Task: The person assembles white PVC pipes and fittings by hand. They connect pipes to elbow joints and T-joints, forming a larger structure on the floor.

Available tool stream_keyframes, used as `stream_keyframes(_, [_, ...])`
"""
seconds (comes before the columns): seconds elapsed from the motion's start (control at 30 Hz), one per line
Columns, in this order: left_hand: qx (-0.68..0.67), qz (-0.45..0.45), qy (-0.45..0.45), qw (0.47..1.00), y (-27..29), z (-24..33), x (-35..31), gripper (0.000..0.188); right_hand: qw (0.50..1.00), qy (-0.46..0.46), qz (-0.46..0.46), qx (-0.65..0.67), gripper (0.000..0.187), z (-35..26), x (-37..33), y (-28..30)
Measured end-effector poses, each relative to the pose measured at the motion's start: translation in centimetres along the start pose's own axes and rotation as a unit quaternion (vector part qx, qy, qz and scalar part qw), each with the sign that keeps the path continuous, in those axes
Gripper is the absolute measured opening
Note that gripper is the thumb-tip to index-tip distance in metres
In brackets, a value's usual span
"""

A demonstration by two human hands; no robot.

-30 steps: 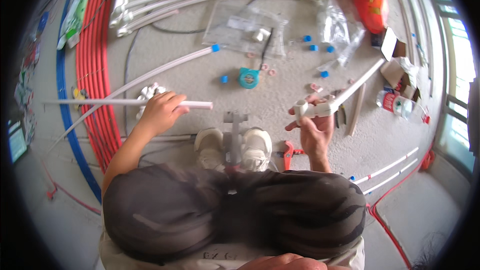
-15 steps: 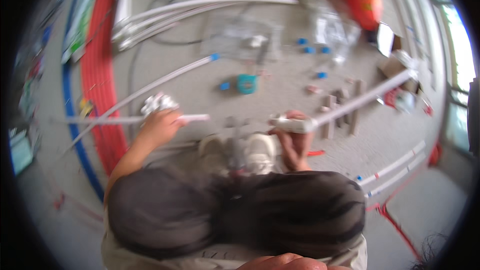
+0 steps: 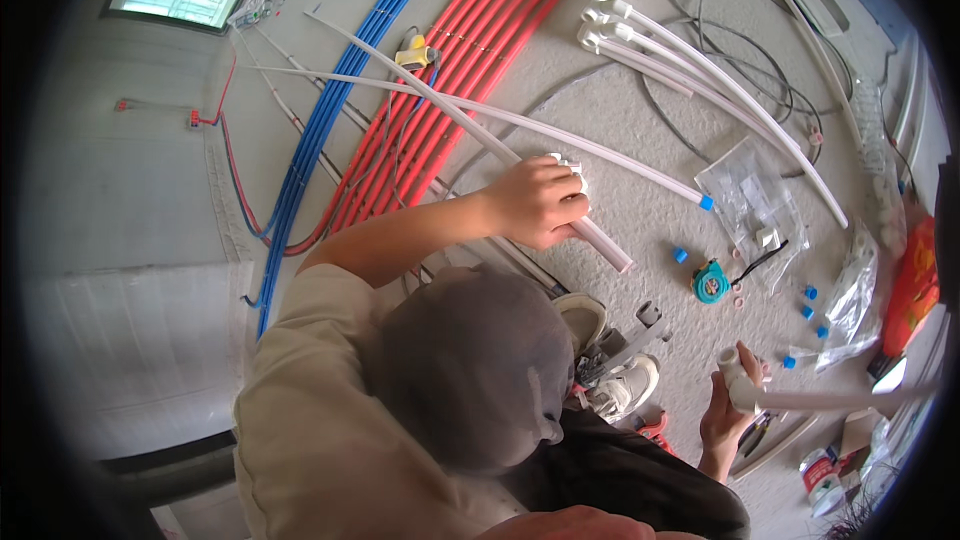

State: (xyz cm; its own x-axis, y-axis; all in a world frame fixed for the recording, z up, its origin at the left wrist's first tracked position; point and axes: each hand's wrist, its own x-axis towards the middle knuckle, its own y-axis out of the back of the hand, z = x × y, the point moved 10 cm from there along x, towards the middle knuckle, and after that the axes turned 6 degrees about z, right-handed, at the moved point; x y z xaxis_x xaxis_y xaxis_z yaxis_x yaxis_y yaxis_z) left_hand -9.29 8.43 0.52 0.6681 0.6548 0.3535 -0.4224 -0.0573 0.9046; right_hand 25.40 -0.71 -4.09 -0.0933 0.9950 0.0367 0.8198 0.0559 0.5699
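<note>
My left hand (image 3: 540, 202) is closed round a long white plastic pipe (image 3: 603, 246), whose near end sticks out past my fingers. White pipe fittings (image 3: 572, 166) show at the same hand, partly hidden by the fingers. Lower right, my right hand (image 3: 722, 414) grips a white pipe fitting (image 3: 740, 382). Another white pipe (image 3: 850, 400) runs from that fitting toward the right edge. Between my shoes sits a grey metal tool with round heads (image 3: 615, 352), apart from both hands.
Red pipes (image 3: 455, 70) and blue pipes (image 3: 325, 120) run along the floor at left. A teal tape measure (image 3: 711, 282), several blue caps (image 3: 808, 312) and a clear plastic bag (image 3: 755, 195) lie ahead. White pipes with fittings (image 3: 720, 80) lie farther off. Red-handled pliers (image 3: 655, 430) are near my shoe.
The view has swung to the left and tilted. Both hands keep their hold on the white pipe and the fitting, and remain well apart.
</note>
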Motion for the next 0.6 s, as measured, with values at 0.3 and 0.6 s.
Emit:
stream_keyframes(0.3, [0.025,0.167,0.056,0.984,14.7,1.8,5.2,0.032,0.993,-0.088,0.071,0.036,0.050,0.1,1.2,3.0])
stream_keyframes(0.6, [-0.106,-0.017,0.073,0.992,4.7,0.0,5.0,0.033,0.995,-0.058,0.074,-0.026,0.037,-0.3,0.4,3.4])
